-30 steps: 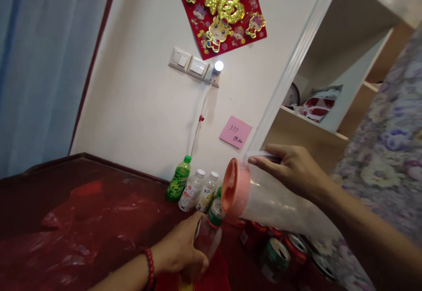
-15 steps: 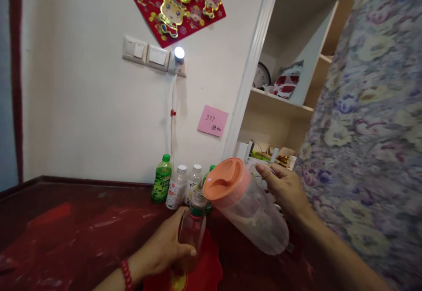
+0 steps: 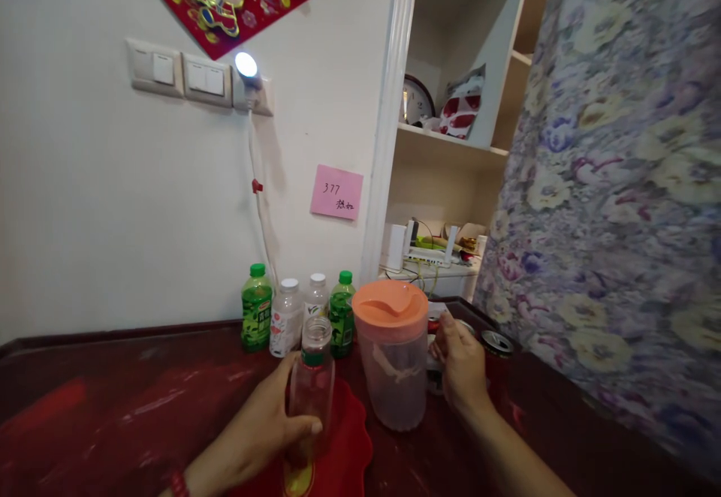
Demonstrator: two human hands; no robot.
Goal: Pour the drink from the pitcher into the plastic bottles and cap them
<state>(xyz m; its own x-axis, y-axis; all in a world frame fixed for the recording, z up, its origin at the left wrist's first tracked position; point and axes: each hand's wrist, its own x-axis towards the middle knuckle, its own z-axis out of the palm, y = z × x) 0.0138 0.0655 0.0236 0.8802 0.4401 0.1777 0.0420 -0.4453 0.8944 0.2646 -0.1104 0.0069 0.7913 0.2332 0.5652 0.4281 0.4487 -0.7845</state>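
Both forearms are bare, with no sleeves in view. The left wrist wears a bracelet of round dark-red beads (image 3: 179, 484), partly cut off by the frame's lower edge.

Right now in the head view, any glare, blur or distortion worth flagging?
Head view: the small plug-in night light blows out to white; the dark red glossy tabletop shows streaky reflections; the white door frame leans, a wide-lens tilt; the flowered purple fabric at right is soft; the clear uncapped plastic bottle in the left hand stays fairly sharp.

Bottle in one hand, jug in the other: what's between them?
Head view: only a bare strip of dark red table between the open bottle and the jug.
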